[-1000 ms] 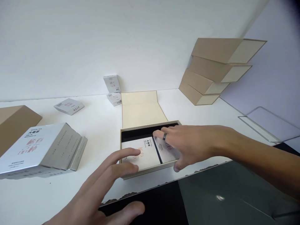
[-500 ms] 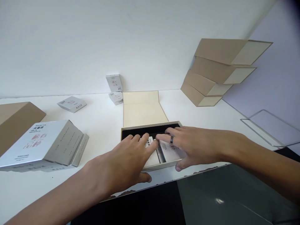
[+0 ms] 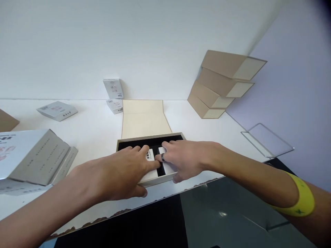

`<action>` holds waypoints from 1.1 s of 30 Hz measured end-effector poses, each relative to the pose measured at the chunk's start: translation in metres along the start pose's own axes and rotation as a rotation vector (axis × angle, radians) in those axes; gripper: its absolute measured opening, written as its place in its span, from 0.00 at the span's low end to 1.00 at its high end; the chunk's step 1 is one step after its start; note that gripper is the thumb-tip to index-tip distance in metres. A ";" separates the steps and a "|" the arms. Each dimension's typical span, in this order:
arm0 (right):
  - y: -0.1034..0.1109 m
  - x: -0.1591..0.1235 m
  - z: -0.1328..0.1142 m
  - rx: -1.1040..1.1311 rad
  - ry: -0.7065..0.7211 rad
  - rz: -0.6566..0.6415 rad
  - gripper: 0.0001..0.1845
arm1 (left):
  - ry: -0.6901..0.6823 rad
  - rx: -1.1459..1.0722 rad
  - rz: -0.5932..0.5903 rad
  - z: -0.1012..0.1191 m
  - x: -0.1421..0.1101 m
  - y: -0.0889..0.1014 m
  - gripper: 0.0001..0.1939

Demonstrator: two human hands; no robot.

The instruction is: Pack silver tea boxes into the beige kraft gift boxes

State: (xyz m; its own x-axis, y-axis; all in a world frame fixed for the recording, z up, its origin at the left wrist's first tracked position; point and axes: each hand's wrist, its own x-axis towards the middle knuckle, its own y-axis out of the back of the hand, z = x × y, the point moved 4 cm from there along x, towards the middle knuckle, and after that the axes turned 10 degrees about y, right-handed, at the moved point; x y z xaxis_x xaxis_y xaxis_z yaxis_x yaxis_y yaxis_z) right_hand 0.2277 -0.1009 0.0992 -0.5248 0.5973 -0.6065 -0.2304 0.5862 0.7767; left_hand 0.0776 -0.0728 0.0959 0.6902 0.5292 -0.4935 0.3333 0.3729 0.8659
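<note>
A long lidded gift box (image 3: 165, 178) with a cream rim and black lining sits near the table's front edge, its cream lid (image 3: 144, 122) folded back. Inside are two small white cartons, side by side with a dark gap between them. My left hand (image 3: 121, 172) lies over the left carton (image 3: 150, 175), fingers spread on its top and thumb outside the front wall. Around the right carton (image 3: 168, 167) my right hand (image 3: 187, 158) is closed, ringed finger at its left edge and thumb by the front rim. My palms hide much of both cartons.
White printed cartons (image 3: 28, 155) are stacked at the left. Another carton (image 3: 57, 110) lies behind them, and two more (image 3: 113, 89) are piled against the wall. Tan boxes (image 3: 219, 82) stand stacked at the back right, near a clear stand (image 3: 269, 141).
The right carton sits farther from the left one, with a wider dark gap between them. My hands stay over the box. The view has shifted right, and a yellow band shows on my right arm.
</note>
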 end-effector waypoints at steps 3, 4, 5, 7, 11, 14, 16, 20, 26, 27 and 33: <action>-0.001 0.002 -0.002 -0.027 0.053 0.017 0.29 | -0.002 -0.010 0.002 0.003 0.000 0.001 0.27; -0.002 0.002 -0.003 -0.039 0.067 0.029 0.27 | 0.002 -0.002 0.006 0.004 0.000 0.002 0.27; -0.003 0.002 -0.003 -0.053 0.075 0.037 0.26 | 0.004 0.010 0.013 0.006 0.001 0.002 0.28; -0.004 0.001 -0.003 -0.083 0.071 0.034 0.23 | 0.013 0.038 0.021 0.009 0.003 0.003 0.30; -0.006 0.003 -0.003 -0.094 0.099 0.021 0.25 | 0.060 0.054 -0.046 0.011 0.010 0.003 0.35; -0.008 0.007 -0.001 -0.060 0.106 0.022 0.27 | 0.072 0.008 -0.058 0.008 0.014 0.004 0.36; -0.011 0.008 0.000 -0.043 0.102 0.030 0.28 | 0.047 -0.024 -0.018 0.006 0.015 0.007 0.34; -0.013 0.009 0.001 -0.020 0.101 0.081 0.27 | 0.023 -0.058 -0.066 0.004 0.010 0.008 0.35; -0.011 0.006 0.001 0.031 0.084 0.132 0.29 | -0.023 -0.003 -0.097 0.007 0.000 0.016 0.39; -0.011 0.006 0.001 0.043 0.079 0.138 0.30 | -0.019 0.002 -0.104 0.007 0.000 0.018 0.41; -0.002 -0.002 -0.008 0.107 -0.009 0.051 0.40 | -0.040 -0.014 -0.097 0.002 0.000 0.015 0.51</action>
State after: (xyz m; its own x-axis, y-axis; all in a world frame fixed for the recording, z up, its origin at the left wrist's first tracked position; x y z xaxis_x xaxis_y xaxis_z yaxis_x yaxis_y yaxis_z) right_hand 0.2226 -0.1074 0.1001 -0.5262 0.6324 -0.5685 -0.1141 0.6100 0.7842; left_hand 0.0836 -0.0685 0.1093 0.6799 0.4595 -0.5715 0.3911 0.4321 0.8126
